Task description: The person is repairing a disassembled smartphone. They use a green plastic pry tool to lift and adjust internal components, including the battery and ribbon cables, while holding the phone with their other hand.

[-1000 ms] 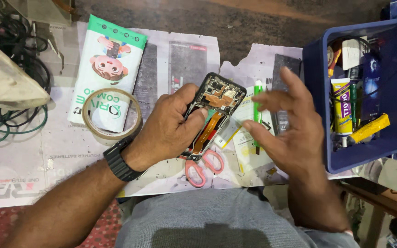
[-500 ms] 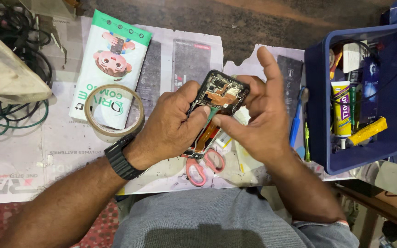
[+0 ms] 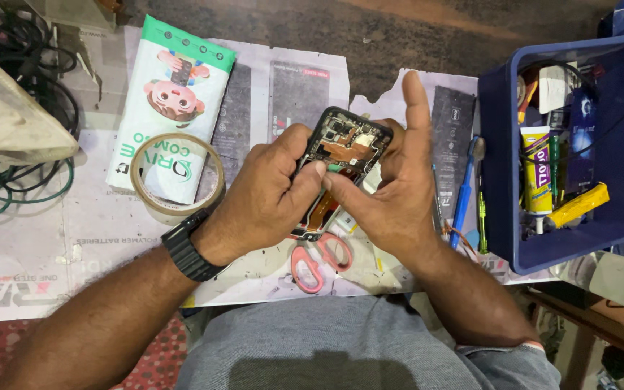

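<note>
Since a second ago, when my right hand [image 3: 391,195] hovered spread over the green tool near the tabletop's right side, it has come in against the opened phone [image 3: 341,170], and the phone has tipped up a little in my left hand [image 3: 276,191]. Now both hands meet at the phone, which I hold in the air above the middle of the tabletop, over the pink scissors [image 3: 319,260] near the front edge.

My left grip is clenched around the phone's left side, fingers curled over the frame and thumb pressing near the middle. My right grip is on the phone too: thumb and bent fingers pinch at the exposed insides by the orange flex strip, while the index finger stands straight up, free. Whether something small sits between those fingertips I cannot tell.

With its back off, the phone looks light and stiff along the frame, but I judge the bare boards and flex cable fragile and easily torn, so the rim is the safe place to take hold, not the open middle.

My left forearm, with a black wristwatch [image 3: 191,249], comes up from the front left corner; my right forearm rises from the front right, wrist bent inward.

A roll of tape [image 3: 176,177] lies left of my hands, and a blue box [image 3: 500,180] of tools stands at the right edge.
</note>
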{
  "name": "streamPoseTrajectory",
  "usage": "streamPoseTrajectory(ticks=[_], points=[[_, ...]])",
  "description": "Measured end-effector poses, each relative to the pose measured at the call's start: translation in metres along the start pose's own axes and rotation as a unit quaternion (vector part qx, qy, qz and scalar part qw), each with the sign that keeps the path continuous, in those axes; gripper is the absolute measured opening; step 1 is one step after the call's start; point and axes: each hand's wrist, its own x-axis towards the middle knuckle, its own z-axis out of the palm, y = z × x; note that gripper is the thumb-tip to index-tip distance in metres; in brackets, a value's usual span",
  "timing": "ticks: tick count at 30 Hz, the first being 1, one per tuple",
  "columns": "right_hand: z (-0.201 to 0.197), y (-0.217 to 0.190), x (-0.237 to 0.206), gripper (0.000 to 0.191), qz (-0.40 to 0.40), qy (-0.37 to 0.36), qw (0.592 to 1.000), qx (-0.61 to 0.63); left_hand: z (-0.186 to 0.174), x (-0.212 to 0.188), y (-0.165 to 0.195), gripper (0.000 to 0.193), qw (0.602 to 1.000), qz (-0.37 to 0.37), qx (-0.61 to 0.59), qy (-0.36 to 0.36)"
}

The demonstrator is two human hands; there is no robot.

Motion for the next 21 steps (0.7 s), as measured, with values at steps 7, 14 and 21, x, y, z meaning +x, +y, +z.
streamPoseTrajectory(ticks=[7, 14, 21], points=[[-0.011, -0.001, 0.005, 0.093, 0.047, -0.007, 0.991, 0.128, 0.0, -0.002, 0.002, 0.01, 1.0, -0.015, -0.004, -0.01], [-0.011, 0.003, 0.007, 0.091, 0.056, 0.007, 0.997, 0.058, 0.002, -0.003, 0.001, 0.013, 1.0, 0.007, 0.002, -0.015], [-0.013, 0.007, 0.009, 0.093, 0.053, 0.005, 0.997, 0.051, 0.001, -0.002, 0.001, 0.011, 1.0, -0.003, -0.011, -0.026]])
